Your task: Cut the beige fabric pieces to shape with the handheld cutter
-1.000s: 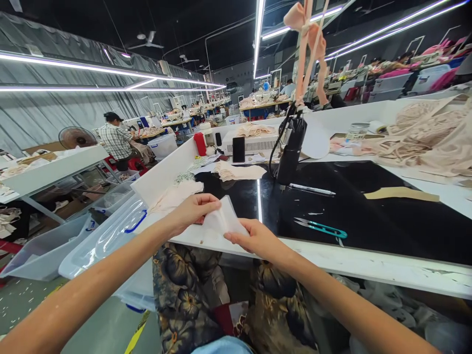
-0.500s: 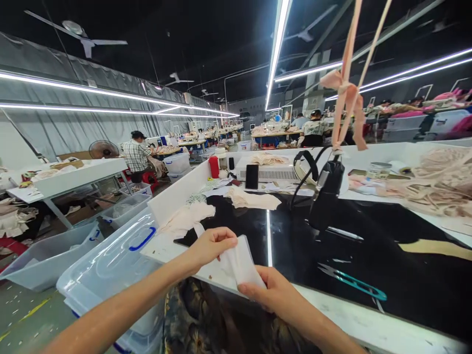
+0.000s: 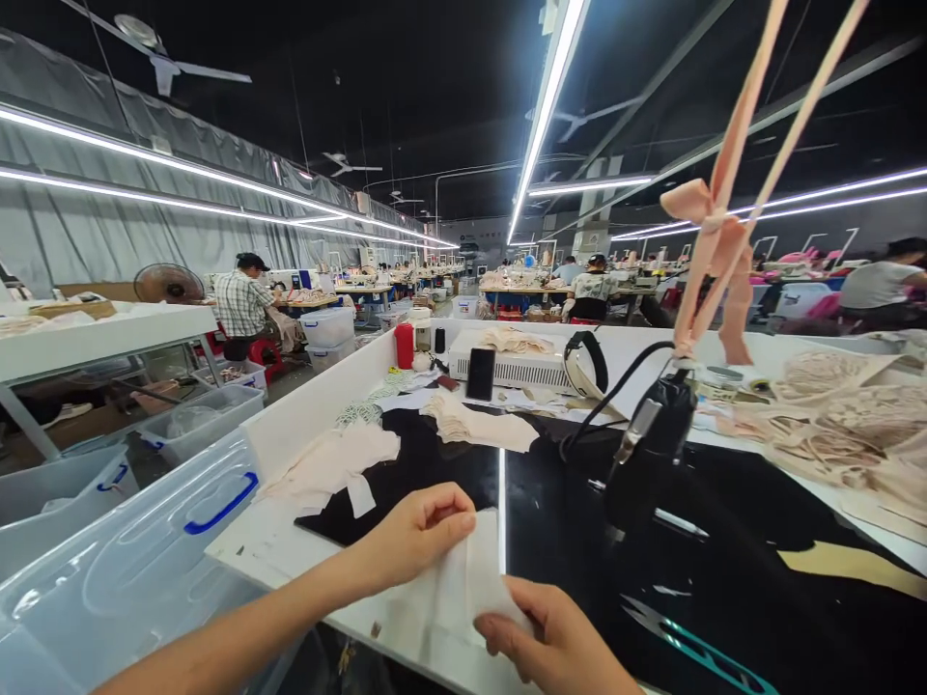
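A folded piece of white fabric (image 3: 484, 565) is held above the front edge of the table. My left hand (image 3: 427, 529) pinches its upper end between thumb and fingertips. Lower down, my right hand (image 3: 536, 632) grips the other end, thumb on the near face. Part of the cloth hangs blurred below, and the fingers behind it are hidden. Left of my hands lies a loose heap of pale pink fabric pieces (image 3: 333, 465). Beyond them a stack of cut cream pieces (image 3: 474, 425) rests on the black mat (image 3: 557, 502).
Teal thread snips (image 3: 695, 642), a pen (image 3: 681, 523) and a yellowish strip (image 3: 855, 568) lie right. A black handheld device (image 3: 652, 454) hangs from pink ties (image 3: 714, 232). A phone (image 3: 480, 375) leans against a white box (image 3: 536, 367). Clear plastic bins (image 3: 145, 550) stand left; people sit at distant sewing tables.
The camera view has shifted, so the table sits lower and further left. Both hands keep hold of the white fabric, now nearer the bottom of the view.
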### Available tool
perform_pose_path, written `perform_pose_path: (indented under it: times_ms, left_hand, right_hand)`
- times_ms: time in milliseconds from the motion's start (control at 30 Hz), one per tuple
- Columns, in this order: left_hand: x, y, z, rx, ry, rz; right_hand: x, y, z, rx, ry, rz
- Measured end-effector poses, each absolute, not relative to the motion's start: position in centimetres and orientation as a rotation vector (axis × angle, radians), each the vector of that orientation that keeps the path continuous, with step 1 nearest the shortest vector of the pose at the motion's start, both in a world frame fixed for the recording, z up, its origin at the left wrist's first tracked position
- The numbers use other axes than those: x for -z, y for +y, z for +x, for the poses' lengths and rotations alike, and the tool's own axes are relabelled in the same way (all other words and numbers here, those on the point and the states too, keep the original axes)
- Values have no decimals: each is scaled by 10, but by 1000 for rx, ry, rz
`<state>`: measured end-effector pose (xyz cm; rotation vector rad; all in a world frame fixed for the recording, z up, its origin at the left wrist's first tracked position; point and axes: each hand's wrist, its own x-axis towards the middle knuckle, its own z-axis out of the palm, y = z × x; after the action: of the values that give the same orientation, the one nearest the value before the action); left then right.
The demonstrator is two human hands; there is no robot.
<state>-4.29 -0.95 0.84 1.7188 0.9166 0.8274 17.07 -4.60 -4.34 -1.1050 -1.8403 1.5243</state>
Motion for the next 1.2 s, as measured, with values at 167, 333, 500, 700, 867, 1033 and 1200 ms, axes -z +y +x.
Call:
perform_pose_path:
  times_ms: [167, 333, 500, 700, 867, 1033, 1200]
  left_hand:
    - [-14, 10, -39, -862, 956, 1958]
    - [-19, 22, -43, -1095, 848, 2586]
    - [14, 23, -37, -1082, 381, 3368]
    - [52, 24, -25, -771, 496, 3287]
    - [53, 29, -26, -659, 498, 3185]
    - [56, 31, -29, -649, 483, 3104]
    - [56, 34, -30, -697, 414, 3040]
  right_hand:
    - [40, -32, 182, -1346, -2008, -1087]
    - [45, -6, 197, -784, -2148, -1239]
    - [58, 27, 217, -410, -2156, -1387]
    - [73, 40, 224, -24, -2241, -1466]
    - [65, 24, 230, 179, -2303, -1384]
    - [58, 4, 225, 216, -2402, -1224]
    - [37, -13, 242, 434, -2209, -1112]
